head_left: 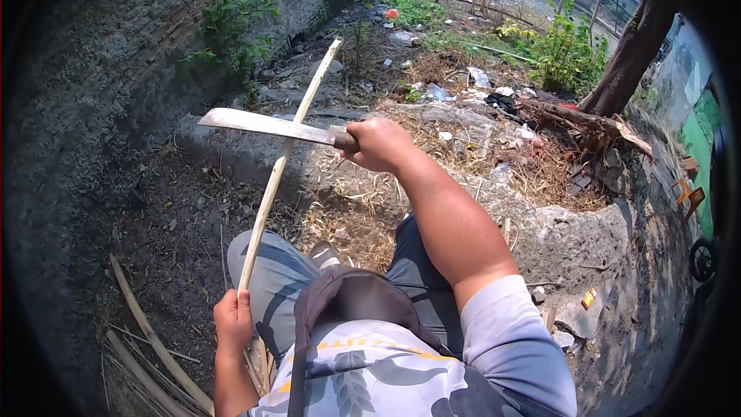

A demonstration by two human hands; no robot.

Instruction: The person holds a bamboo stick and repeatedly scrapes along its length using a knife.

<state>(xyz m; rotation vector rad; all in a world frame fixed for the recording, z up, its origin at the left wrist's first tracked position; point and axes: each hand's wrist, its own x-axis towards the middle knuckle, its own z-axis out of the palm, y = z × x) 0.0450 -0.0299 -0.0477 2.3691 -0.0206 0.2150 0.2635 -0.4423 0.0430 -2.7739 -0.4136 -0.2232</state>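
Observation:
My right hand is closed round the dark handle of a machete, its broad blade pointing left. Gripped near its lower end by my left hand, a long pale peeled stick slants up and away over my left knee. The blade lies across the upper part of the stick and overlaps it in this view. Below them are my legs in jeans, and a dark bag sits at my waist.
Long cut strips of wood lie on the ground at the lower left. A brick wall runs along the left. Ahead are litter, dry shavings and a leaning tree trunk. A small yellow packet lies at the right.

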